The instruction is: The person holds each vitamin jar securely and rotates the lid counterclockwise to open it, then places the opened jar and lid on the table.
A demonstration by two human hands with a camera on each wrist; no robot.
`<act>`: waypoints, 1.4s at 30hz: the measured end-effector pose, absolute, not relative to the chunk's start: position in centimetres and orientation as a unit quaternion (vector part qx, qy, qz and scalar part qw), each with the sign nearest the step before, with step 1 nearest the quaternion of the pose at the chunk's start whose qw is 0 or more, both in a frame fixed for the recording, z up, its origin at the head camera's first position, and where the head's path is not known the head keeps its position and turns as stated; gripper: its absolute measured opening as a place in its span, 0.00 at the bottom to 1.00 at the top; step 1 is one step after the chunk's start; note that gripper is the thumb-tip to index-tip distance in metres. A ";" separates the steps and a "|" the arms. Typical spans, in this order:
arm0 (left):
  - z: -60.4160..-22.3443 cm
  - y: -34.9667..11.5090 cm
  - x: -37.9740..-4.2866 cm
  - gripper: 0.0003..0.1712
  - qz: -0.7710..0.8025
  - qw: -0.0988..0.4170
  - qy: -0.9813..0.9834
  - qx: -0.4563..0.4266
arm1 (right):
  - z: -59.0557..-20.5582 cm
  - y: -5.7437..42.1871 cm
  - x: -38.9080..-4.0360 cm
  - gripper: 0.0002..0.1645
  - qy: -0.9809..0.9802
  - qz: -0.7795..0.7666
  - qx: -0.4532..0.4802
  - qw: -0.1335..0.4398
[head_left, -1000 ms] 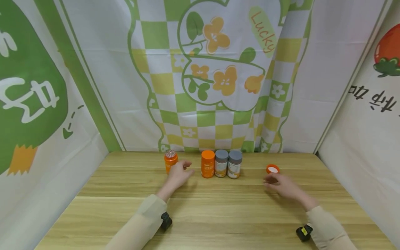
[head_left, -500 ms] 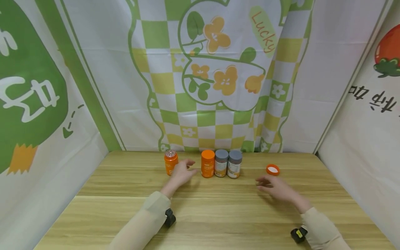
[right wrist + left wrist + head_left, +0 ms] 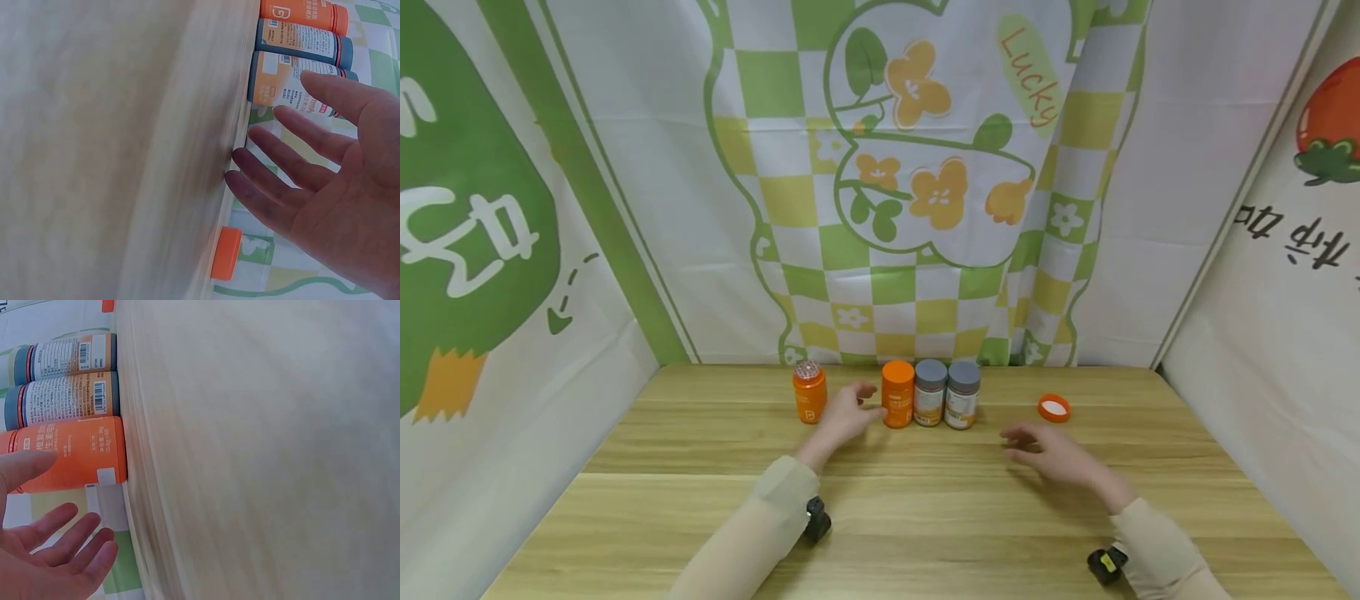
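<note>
My left hand (image 3: 847, 414) has its fingers spread, with the fingertips right beside a capped orange bottle (image 3: 898, 395). In the left wrist view the thumb overlaps that orange bottle (image 3: 75, 453), and the other fingers lie straight below it. Two grey-capped bottles, a middle one (image 3: 929, 394) and a right one (image 3: 962, 396), stand in a row with it. My right hand (image 3: 1051, 454) hovers over the table to their right, holding nothing. In the right wrist view its fingers are extended near the closest grey-capped bottle (image 3: 275, 81).
An uncapped orange bottle (image 3: 809, 393) stands left of my left hand, its top patterned silver. An orange cap (image 3: 1054, 408) lies inside-up on the wooden table (image 3: 925, 517), behind my right hand. A checkered cloth (image 3: 925, 317) hangs behind the table's back edge.
My left hand has moved right, from the uncapped orange bottle to the capped one. My right hand has moved left, away from the orange cap. The bottles and cap have stayed put.
</note>
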State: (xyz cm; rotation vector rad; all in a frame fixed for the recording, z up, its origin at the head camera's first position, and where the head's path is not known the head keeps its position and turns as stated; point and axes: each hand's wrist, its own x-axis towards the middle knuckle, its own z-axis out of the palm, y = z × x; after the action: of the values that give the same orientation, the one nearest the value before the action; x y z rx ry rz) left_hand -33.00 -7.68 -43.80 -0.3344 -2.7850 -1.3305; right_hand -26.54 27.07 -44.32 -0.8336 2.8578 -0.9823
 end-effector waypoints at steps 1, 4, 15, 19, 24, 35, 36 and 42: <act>-43.9 -7.6 -33.1 0.30 -0.427 0.018 -0.898 -0.109 | -44.3 27.0 -26.5 0.22 0.912 -0.312 -0.266 0.004; -43.9 -7.2 -33.2 0.30 -0.415 0.019 -0.902 -0.116 | -44.3 26.9 -26.6 0.21 0.913 -0.309 -0.264 0.005; -43.8 -6.3 -33.2 0.31 -0.408 0.015 -0.906 -0.109 | -44.4 26.3 -26.5 0.22 0.912 -0.313 -0.263 0.014; -44.1 -6.0 -33.5 0.32 -0.411 0.018 -0.905 -0.113 | -44.5 26.0 -26.5 0.21 0.914 -0.311 -0.259 0.015; -44.2 -5.8 -33.7 0.32 -0.422 0.015 -0.899 -0.115 | -44.4 25.6 -26.4 0.21 0.912 -0.309 -0.270 0.016; -44.2 -5.5 -33.6 0.31 -0.440 0.007 -0.892 -0.102 | -44.3 24.8 -26.2 0.21 0.907 -0.317 -0.278 0.023; -44.2 -5.5 -33.6 0.31 -0.440 0.007 -0.892 -0.103 | -44.2 24.7 -26.2 0.21 0.906 -0.318 -0.279 0.024; -44.5 -5.3 -34.0 0.32 -0.440 0.000 -0.892 -0.103 | -44.2 24.5 -26.0 0.22 0.901 -0.327 -0.283 0.031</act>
State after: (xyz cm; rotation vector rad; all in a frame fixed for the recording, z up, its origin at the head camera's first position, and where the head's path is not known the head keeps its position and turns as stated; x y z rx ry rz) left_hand -34.02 -5.34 -44.49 -0.3224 -2.8032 -1.3830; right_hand -26.05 24.55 -44.17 -0.8712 2.7772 -1.0063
